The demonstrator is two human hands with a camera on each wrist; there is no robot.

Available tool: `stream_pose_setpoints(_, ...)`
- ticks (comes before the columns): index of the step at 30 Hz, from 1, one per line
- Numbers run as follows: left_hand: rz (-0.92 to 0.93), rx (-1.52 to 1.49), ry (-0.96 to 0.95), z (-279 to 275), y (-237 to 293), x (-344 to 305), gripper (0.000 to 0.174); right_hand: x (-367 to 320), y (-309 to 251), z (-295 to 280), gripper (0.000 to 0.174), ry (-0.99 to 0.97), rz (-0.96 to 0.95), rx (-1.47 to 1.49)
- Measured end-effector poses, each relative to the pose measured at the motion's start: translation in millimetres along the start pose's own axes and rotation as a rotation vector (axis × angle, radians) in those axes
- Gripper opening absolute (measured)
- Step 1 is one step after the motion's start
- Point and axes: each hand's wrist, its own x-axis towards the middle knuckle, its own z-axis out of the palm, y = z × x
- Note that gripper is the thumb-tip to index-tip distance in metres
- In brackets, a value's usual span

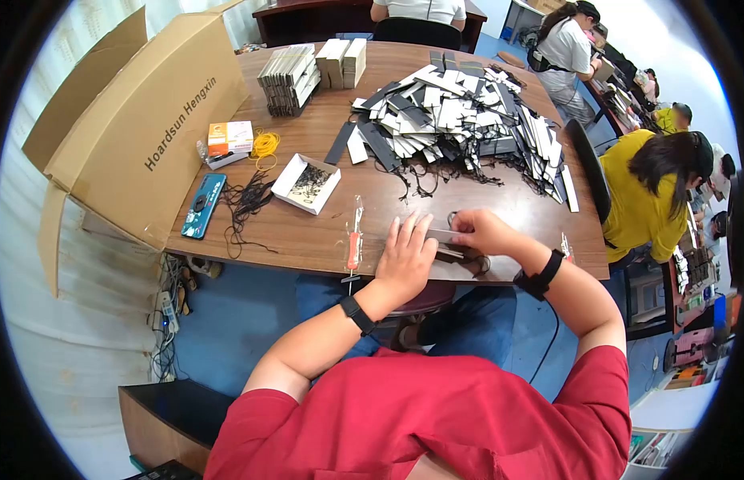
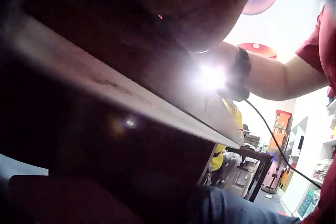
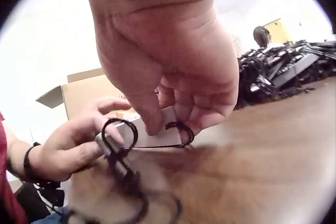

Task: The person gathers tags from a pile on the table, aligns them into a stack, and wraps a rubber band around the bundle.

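A narrow flat grey-white tag (image 3: 157, 136) with a black cord (image 3: 121, 169) lies between my two hands near the table's front edge. My right hand (image 1: 488, 234) pinches it between thumb and fingers; in the right wrist view a cord loop curls by those fingertips. My left hand (image 1: 408, 254) is at the tag's other end, its bent index finger and thumb on that end in the right wrist view, while the other fingers reach straight over the table. Another pale strip (image 1: 450, 252) shows just below the tag. The left wrist view is mostly dark, with the table edge (image 2: 142, 103) crossing it.
A large heap of black and white corded tags (image 1: 460, 120) covers the back right. Left of it are stacked tags (image 1: 290, 80), a white box of small black pieces (image 1: 306, 184), loose black cords (image 1: 248, 204), a blue phone (image 1: 204, 206) and a red-handled tool (image 1: 354, 250). A carton (image 1: 160, 120) borders the left.
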Motion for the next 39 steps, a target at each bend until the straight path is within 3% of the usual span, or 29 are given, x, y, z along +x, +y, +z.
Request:
stream_pose_setpoints(2, -0.004, -0.028, -0.02, 5.1, -1.7, -1.2, 0.021, -5.5, -6.2, -0.7, 0.02, -0.034, 0.065, -0.006)
stream_pose_setpoints(5, 0.016, -0.016, 0.033, 8.3, -2.3, -1.4, 0.024, 25.6, 4.0, -30.3, 0.016, -0.403, -0.067, 0.046)
stream_pose_setpoints(7, 0.017, -0.01, 0.031, 12.6, -3.4, -4.9, 0.025, 70.2, 5.7, -62.2, 0.022, -0.308, 0.02, 0.079)
stream_pose_setpoints(8, 0.017, -0.011, 0.053, 11.2, -2.7, -4.3, 0.025, 99.5, 22.8, -70.5, 0.029, 0.042, -0.105, -0.159)
stream_pose_setpoints(9, 0.017, -0.014, 0.07, 8.9, -2.9, -1.5, 0.025, 128.6, 23.3, -76.3, 0.036, 0.356, 0.194, -0.052)
stream_pose_setpoints(10, 0.017, -0.019, 0.078, 7.4, -2.5, -1.9, 0.025, 139.6, 11.6, -83.5, 0.042, 0.657, 0.259, -0.289)
stream_pose_setpoints(11, 0.009, -0.033, 0.071, 7.5, -1.6, -6.1, 0.028, 155.0, 11.8, -91.4, 0.05, 0.745, 0.362, -0.242)
stream_pose_setpoints(13, 0.011, -0.058, 0.08, 11.1, -4.4, -2.9, 0.033, 155.8, -7.9, -87.6, 0.057, 0.718, 0.544, -0.285)
stream_pose_setpoints(14, 0.021, -0.059, 0.106, 11.1, -4.3, -2.4, 0.042, 155.9, -11.6, -85.2, 0.057, 0.701, 0.537, -0.321)
stream_pose_setpoints(17, 0.005, -0.07, 0.083, 10.8, -3.1, -2.1, 0.045, 154.2, -11.4, -85.3, 0.057, 0.674, 0.563, -0.305)
stream_pose_setpoints(19, 0.007, -0.066, 0.066, 9.7, -2.8, -2.2, 0.048, 169.1, 18.2, -96.3, 0.043, 0.585, 0.572, -0.13)
stream_pose_setpoints(21, 0.019, -0.059, 0.075, 9.7, -2.7, -0.7, 0.049, 190.9, 62.6, -100.6, 0.034, 0.664, 0.592, 0.062)
stream_pose_setpoints(23, 0.002, -0.036, 0.059, 11.4, -2.3, -2.1, 0.05, 151.0, 29.4, -98.4, 0.032, 0.865, 0.517, 0.422)
stream_pose_setpoints(24, -0.001, -0.028, 0.059, 11.2, -1.8, -2.1, 0.05, 154.5, 56.5, -102.1, 0.034, 0.899, 0.365, 0.594)
stream_pose_setpoints(25, -0.004, -0.02, 0.058, 11.1, -1.3, -2.7, 0.05, 121.2, 24.2, -105.0, 0.034, 0.941, 0.414, 0.591)
stream_pose_setpoints(27, -0.019, -0.024, 0.038, 11.8, -1.3, -3.6, 0.049, 92.1, 39.3, -109.9, 0.029, 0.886, 0.219, 0.804)
stream_pose_setpoints(30, -0.021, -0.032, 0.025, 11.0, -1.6, -3.0, 0.048, 34.1, 17.5, -94.7, 0.02, 0.946, 0.073, 0.764)
stream_pose_setpoints(33, -0.028, -0.037, 0.012, 9.5, -0.8, -3.8, 0.046, -4.2, 17.4, -58.7, 0.016, 0.712, -0.066, 0.793)
stream_pose_setpoints(36, -0.013, -0.019, 0.012, 11.3, -3.3, -4.2, 0.044, -14.4, 24.0, -22.3, 0.014, 0.511, -0.081, 0.561)
stream_pose_setpoints(39, -0.006, -0.01, 0.015, 11.8, -2.4, -3.5, 0.044, -2.8, 22.3, 2.0, 0.015, 0.434, -0.073, 0.416)
